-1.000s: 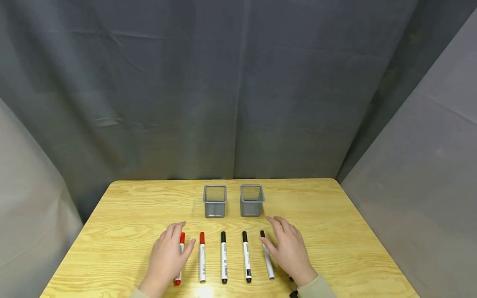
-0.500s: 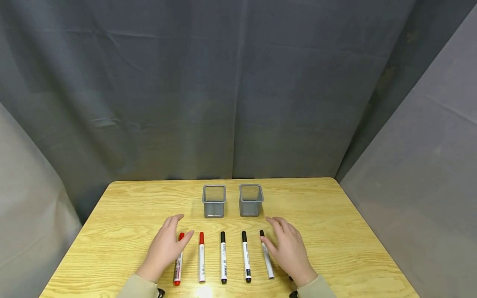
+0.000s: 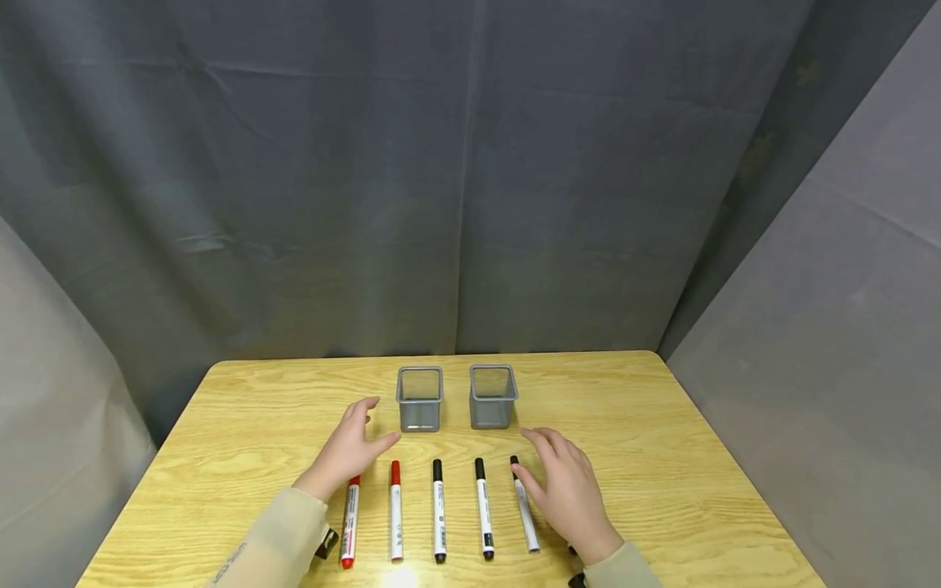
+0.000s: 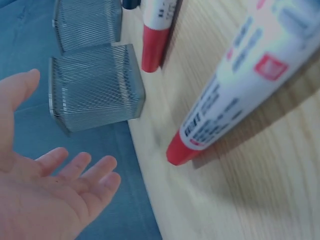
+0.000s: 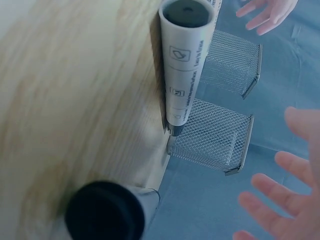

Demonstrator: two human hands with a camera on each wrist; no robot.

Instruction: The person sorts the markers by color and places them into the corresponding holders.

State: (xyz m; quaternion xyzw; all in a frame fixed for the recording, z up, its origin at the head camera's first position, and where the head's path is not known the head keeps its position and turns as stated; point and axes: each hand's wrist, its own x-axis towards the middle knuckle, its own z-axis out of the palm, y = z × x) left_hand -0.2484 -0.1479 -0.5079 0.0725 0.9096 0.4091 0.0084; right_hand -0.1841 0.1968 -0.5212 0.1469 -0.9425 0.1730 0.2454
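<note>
My left hand (image 3: 351, 445), thumb and fingers spread, is just left of the left mesh basket (image 3: 420, 416), beyond the cap end of a red marker (image 3: 350, 523); it holds nothing. In the left wrist view that marker (image 4: 235, 85) lies on the wood and the basket (image 4: 97, 87) shows past my palm. My right hand (image 3: 566, 490) is loosely spread beside the rightmost visible marker (image 3: 525, 510), its thumb tip overlapping the black cap in the head view. The right wrist view shows empty fingers (image 5: 290, 190) apart from the marker (image 5: 182, 65) and a black-ended one (image 5: 105, 215).
Between the hands lie another red marker (image 3: 396, 523) and two black ones (image 3: 439, 514), (image 3: 484, 510), in a row. The right mesh basket (image 3: 492, 408) stands beside the left one near the back of the wooden table (image 3: 625, 408). Grey curtains (image 3: 331, 204) hang behind.
My left hand has moved forward and to the right, away from the leftmost red marker and up to the left basket. My right hand has stayed nearly still.
</note>
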